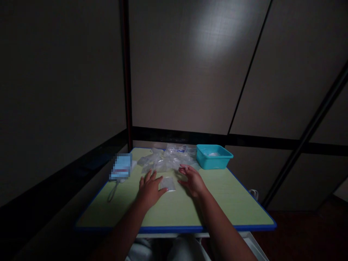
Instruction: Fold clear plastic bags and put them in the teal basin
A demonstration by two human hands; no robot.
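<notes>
A small clear plastic bag (168,184) with something white in it lies flat on the green table (231,203). My left hand (150,188) rests flat just left of it, fingers spread, thumb touching the bag's edge. My right hand (191,180) lies open to the bag's right, fingers stretched toward a heap of clear plastic bags (167,159) at the table's far side. Neither hand holds anything.
A teal plastic tub (213,156) stands at the far right of the table. A blurred blue card on a lanyard (120,167) lies at the far left. Dark partition walls close in behind and to the left. The table has a blue rim.
</notes>
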